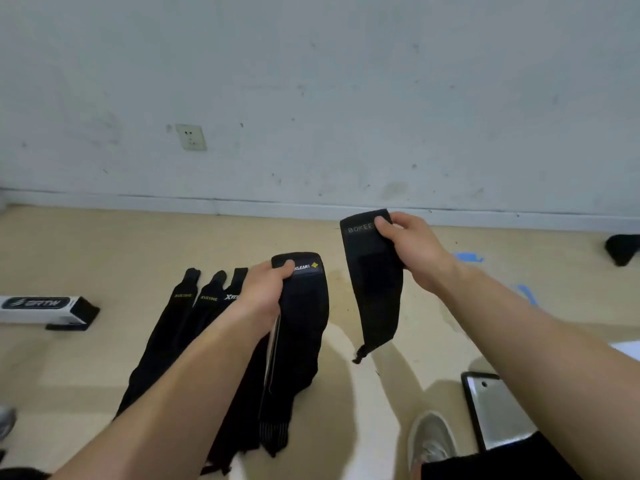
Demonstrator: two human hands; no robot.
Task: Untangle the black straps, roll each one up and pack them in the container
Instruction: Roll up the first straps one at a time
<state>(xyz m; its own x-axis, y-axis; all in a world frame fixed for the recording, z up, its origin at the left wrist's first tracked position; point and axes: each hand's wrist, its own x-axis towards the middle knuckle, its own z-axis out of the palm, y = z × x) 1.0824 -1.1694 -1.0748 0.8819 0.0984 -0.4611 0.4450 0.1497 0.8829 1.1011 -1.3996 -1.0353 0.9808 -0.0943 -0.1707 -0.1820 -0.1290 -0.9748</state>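
**Two black straps held apart above the floor.** The right strap (372, 282), lettered BOKEE, hung free at centre right, and its frayed lower end seemed clear of the floor (104, 244). The left strap (304, 323), lettered KLEAR, hung just left of it. It was longer, and its lower end ran down into the dark pile near the viewer. Whether it was caught there could not be told. Three more straps (180, 327) lay side by side on the floor to the left, ends pointing to the far wall.

Both held straps draped limply and were judged soft, light and not fragile. The fabric looked grippy, and its surfaces may cling to one another. The flatter labelled end seemed the best place to take hold and to start a roll.

The right hand (412, 251) pinched the top of the right strap, thumb on the lettered face and fingers curled behind. The left hand (263, 292) gripped the top of the left strap, thumb pressed beside the label and fingers wrapped round the edge.

A white box (38, 308) lay at far left and a grey tray (495, 410) at near right. Which of these served as the container could not be told. A shoe (433, 441) showed beside the tray.
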